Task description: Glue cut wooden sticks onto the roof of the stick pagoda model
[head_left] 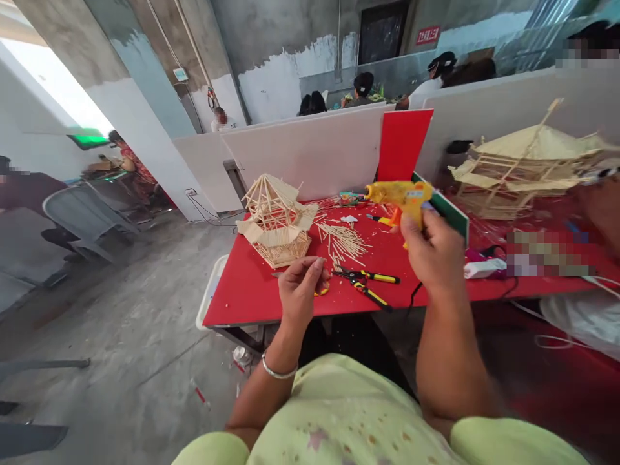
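Note:
My right hand (436, 248) grips a yellow glue gun (402, 192) with an orange trigger, raised over the table with its nozzle pointing left. My left hand (301, 287) is closed in a pinch, thumb against forefinger; whatever sits between the fingertips is too small to make out. Just behind that hand stands a pavilion model (276, 223) built of thin wooden sticks, its roof partly covered with pale panels. Loose wooden sticks (343, 241) lie scattered to the right of the model. Pliers with yellow and black handles (371, 284) rest between my two hands.
A red-topped table (242, 294) stands before me, backed by a white partition (310, 155) and a red board (403, 145). Another stick model (523, 168) is at the right. A white box-shaped item (484, 268) and cables lie near the right edge. Several people sit beyond.

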Motion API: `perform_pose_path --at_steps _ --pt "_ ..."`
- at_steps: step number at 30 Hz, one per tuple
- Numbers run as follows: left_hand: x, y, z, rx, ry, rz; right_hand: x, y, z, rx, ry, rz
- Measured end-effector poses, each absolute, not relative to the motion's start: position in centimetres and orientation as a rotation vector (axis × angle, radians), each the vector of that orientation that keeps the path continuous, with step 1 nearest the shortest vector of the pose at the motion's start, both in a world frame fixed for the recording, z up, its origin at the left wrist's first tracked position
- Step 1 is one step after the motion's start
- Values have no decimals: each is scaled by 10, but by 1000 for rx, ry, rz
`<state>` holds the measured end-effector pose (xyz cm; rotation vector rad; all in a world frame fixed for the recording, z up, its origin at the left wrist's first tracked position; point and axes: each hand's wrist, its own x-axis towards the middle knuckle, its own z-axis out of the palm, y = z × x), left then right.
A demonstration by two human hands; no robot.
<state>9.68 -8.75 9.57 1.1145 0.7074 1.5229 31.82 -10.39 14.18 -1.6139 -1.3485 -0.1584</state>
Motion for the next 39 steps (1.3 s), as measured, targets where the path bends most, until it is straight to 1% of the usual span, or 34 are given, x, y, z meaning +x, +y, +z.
perform_pose_path --at_steps 4,10,14,16,18,20,21,22,24,26,29,34,39 --pt "113 -82 95 1149 720 1471 365 -72 85 -2215 -1194 154" --pt "125 -65 67 1145 846 1359 401 -50 5 -2470 -1120 300" --pt "131 -47 41 1105 922 1273 412 -50 -20 -2581 -1106 252" --pt "133 -36 30 1093 954 1250 411 -50 -21 -2641 -1075 168" --pt "135 -24 20 1068 985 1251 406 -48 -16 -2638 -1072 -12" --pt "134 -14 11 1028 1030 1260 396 -44 -8 -2519 -1156 -187" --pt "132 -10 8 1010 1056 1263 390 -40 -3 -2423 -1239 -222" --pt "131 -6 5 997 1084 1266 382 -35 1 -2321 -1334 -206" --pt "126 -1 -1 988 1135 1265 365 -23 6 -2164 -1513 -60" --pt "121 3 -5 1006 1174 1265 345 -9 9 -2118 -1639 98" --pt "114 8 -9 1042 1209 1276 319 14 10 -2250 -1730 212" --pt "103 14 -14 1058 1218 1304 300 49 11 -2366 -1769 244" --pt "89 20 -17 1260 1328 1251 295 65 9 -2424 -1783 268"
